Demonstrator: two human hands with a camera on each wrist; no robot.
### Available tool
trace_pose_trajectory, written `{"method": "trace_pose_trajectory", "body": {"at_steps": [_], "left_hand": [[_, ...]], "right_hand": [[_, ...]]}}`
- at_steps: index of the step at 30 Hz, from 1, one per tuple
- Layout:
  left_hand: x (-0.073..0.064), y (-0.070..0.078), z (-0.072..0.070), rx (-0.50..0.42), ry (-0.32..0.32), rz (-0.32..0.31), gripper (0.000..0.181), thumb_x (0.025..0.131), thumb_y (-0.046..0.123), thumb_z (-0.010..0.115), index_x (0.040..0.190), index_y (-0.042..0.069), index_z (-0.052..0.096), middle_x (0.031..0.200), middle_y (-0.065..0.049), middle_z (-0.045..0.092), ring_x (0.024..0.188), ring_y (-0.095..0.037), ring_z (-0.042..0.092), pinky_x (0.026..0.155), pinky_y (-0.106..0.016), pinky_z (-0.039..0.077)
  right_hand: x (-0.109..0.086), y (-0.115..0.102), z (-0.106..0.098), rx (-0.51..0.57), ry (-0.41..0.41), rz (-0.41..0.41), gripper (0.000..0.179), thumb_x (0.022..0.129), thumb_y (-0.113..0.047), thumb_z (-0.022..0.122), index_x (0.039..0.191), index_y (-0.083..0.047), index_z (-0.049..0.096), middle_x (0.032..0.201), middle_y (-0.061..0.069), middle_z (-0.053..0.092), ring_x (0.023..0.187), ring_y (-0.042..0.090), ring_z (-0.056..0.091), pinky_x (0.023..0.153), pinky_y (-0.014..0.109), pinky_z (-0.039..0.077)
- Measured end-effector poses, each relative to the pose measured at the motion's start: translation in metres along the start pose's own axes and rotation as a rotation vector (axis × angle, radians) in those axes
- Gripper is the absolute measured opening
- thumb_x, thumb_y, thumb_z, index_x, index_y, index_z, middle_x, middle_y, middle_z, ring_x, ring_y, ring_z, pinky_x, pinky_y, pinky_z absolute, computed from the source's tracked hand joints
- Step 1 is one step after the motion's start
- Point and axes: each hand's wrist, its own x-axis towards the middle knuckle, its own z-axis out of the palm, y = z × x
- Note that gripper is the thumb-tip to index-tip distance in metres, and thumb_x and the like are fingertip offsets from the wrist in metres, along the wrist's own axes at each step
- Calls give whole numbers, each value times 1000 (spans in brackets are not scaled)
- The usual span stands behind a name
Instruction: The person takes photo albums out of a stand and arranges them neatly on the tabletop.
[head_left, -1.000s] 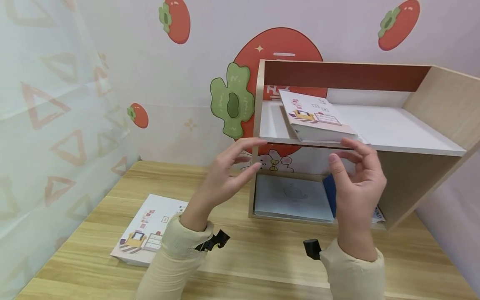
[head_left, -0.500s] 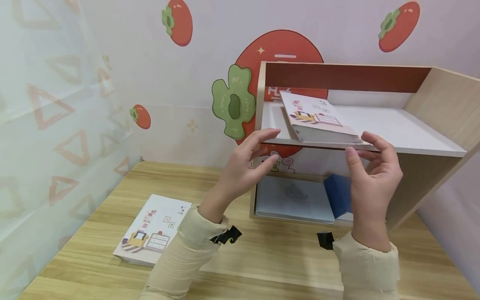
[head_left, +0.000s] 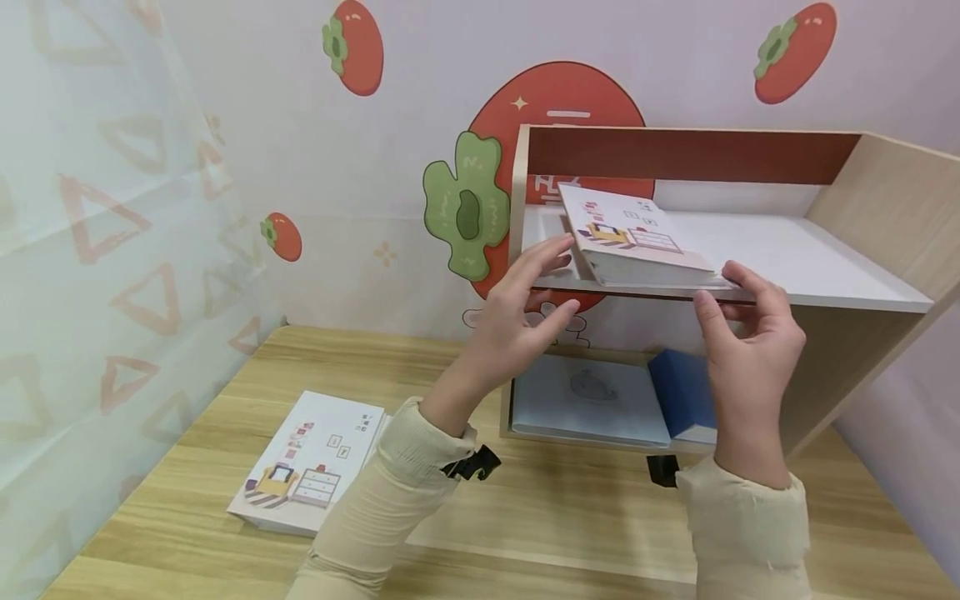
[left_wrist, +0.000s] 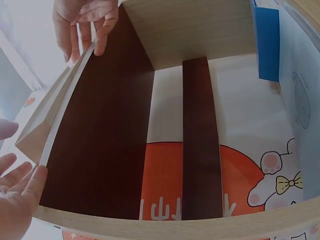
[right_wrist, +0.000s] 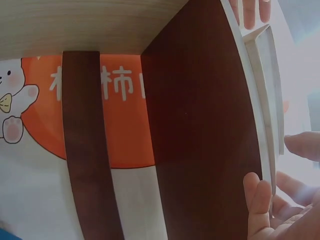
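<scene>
Closing in from left since half second ago: left hand, fingertips now just beside left edge of illustrated book. Book lies unmoved on upper shelf, right of frame centre. Right hand stays by its right corner. Hands are apart, fingers loosely curved, nothing clearly gripped; contact with book I cannot tell. Book seems now bracketed, so handling looks only at beginning.

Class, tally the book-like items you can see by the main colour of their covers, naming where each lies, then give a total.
White: 2 (picture book on the upper shelf; second picture book on the table)
Pale blue: 1 (whale cover, lower compartment)
Dark blue: 1 (blue item, beside it)
Total: 4 visible
</scene>
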Motion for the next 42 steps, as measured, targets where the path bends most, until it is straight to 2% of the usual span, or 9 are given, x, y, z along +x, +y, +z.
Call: {"method": "trace_pose_trajectory", "body": {"at_steps": [4, 7, 13, 17, 22, 30, 37, 42], "left_hand": [[3, 0, 1, -14, 17, -25, 59, 94, 4, 64, 149, 10, 43, 151, -6, 47, 135, -16, 52, 99, -26, 52], [4, 0, 1, -25, 20, -51, 58, 94, 4, 63, 149, 10, 43, 148, -7, 51, 134, -14, 53, 100, -25, 50], [5, 1, 3, -42, -4, -66, 57, 94, 4, 64, 148, 11, 46, 149, -5, 49, 133, -14, 52, 102, -27, 50], [6, 1, 6, -51, 22, -60, 58, 94, 4, 65, 148, 10, 45, 146, -7, 51, 130, -15, 55, 101, -30, 52], [7, 2, 8, -93, 71, -65, 57, 93, 2, 66, 147, 9, 47, 140, -10, 54, 125, -17, 60, 97, -24, 53], [-4, 13, 11, -179, 130, -81, 51, 92, 0, 66, 141, 6, 54, 136, -11, 57, 117, -21, 66, 96, -28, 55], [-12, 21, 11, -174, 145, -57, 50, 91, 0, 67, 139, 6, 55, 132, -10, 58, 112, -19, 68, 95, -25, 54], [-13, 24, 11, -176, 168, -56, 46, 91, 1, 67, 136, 6, 57, 128, -10, 60, 107, -19, 69, 93, -28, 56]], "right_hand": [[2, 2, 1, -19, -13, -18, 39, 89, -3, 71, 127, -6, 67, 111, -15, 57, 88, 5, 55, 79, 11, 46], [3, 3, 2, -24, -21, -24, 40, 88, -2, 71, 127, -6, 67, 113, -16, 55, 86, 4, 52, 76, 10, 45], [3, 6, 3, -97, -28, -41, 40, 89, -7, 72, 129, -9, 67, 108, -20, 49, 75, 3, 47, 66, 9, 41], [1, 7, 2, -116, -26, -65, 39, 89, -8, 72, 127, -9, 68, 105, -22, 48, 74, 2, 48, 65, 9, 42], [-2, 5, 1, -121, -18, -73, 36, 89, -9, 73, 125, -9, 70, 103, -23, 49, 77, 3, 51, 65, 9, 44], [-13, -4, -4, -128, 22, -56, 33, 89, -9, 73, 121, -5, 71, 99, -22, 49, 76, 4, 52, 61, 10, 41], [-21, -8, -6, -98, 39, -58, 33, 89, -8, 73, 120, 0, 70, 98, -20, 49, 76, 5, 53, 60, 11, 40], [-22, -10, -4, -67, 70, -60, 31, 89, -11, 74, 117, 1, 71, 98, -18, 50, 78, 5, 53, 59, 12, 40]]}}
